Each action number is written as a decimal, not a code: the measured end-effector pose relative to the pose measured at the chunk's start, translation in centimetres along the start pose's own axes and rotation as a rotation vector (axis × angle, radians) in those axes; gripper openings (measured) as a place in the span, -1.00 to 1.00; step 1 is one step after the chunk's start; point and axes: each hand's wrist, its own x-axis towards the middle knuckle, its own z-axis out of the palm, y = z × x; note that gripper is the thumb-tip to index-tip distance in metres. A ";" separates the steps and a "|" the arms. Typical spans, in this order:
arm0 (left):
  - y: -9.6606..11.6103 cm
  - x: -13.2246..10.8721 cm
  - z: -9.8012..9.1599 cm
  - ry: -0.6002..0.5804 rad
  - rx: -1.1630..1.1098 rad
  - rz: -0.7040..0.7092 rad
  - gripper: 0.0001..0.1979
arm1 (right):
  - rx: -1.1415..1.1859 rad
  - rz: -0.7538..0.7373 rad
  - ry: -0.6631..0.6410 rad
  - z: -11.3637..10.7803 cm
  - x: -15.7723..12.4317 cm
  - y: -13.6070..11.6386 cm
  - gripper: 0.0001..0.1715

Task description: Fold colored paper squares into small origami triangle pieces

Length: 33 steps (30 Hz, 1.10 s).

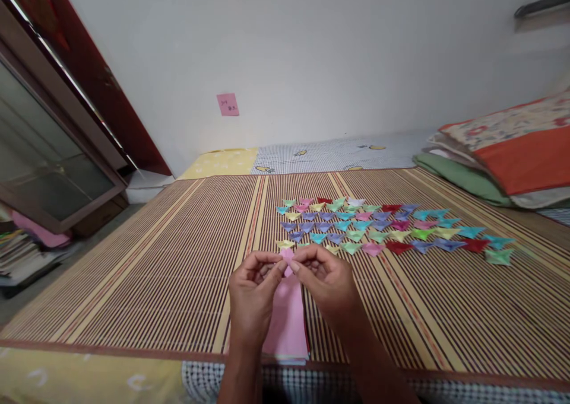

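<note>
A small folded piece of pink paper (pixel 287 254) is pinched between both hands, above the striped mat. My left hand (pixel 255 291) grips its left side with thumb and forefinger, while my right hand (pixel 328 278) holds the right side the same way. Fingers cover much of the paper, so its full shape is hidden. Below the hands lies a stack of paper sheets (pixel 287 327), pink on top, with other colours showing at its edges. Just beyond, several rows of small folded paper pieces (pixel 356 235) in many colours are laid out on the mat.
The striped bamboo mat (pixel 169 261) covers a bed against a white wall. Folded bedding with an orange and floral cover (pixel 525 155) is piled at the right. A pink note (pixel 228 104) is stuck on the wall. At the left are a glass-fronted cabinet (pixel 48 149) and stacked papers (pixel 27 258).
</note>
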 end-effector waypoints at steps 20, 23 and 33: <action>-0.6 0.2 0.0 -0.024 0.077 -0.074 -0.76 | 0.022 0.084 -0.060 -0.5 0.3 0.7 -0.76; -0.7 0.5 -0.6 -0.138 0.104 -0.108 -0.81 | 0.001 0.081 -0.099 -1.0 0.4 0.5 -0.79; -0.9 0.1 -0.5 -0.161 0.097 -0.007 -0.79 | -0.006 0.110 -0.205 -1.4 0.5 0.1 -0.77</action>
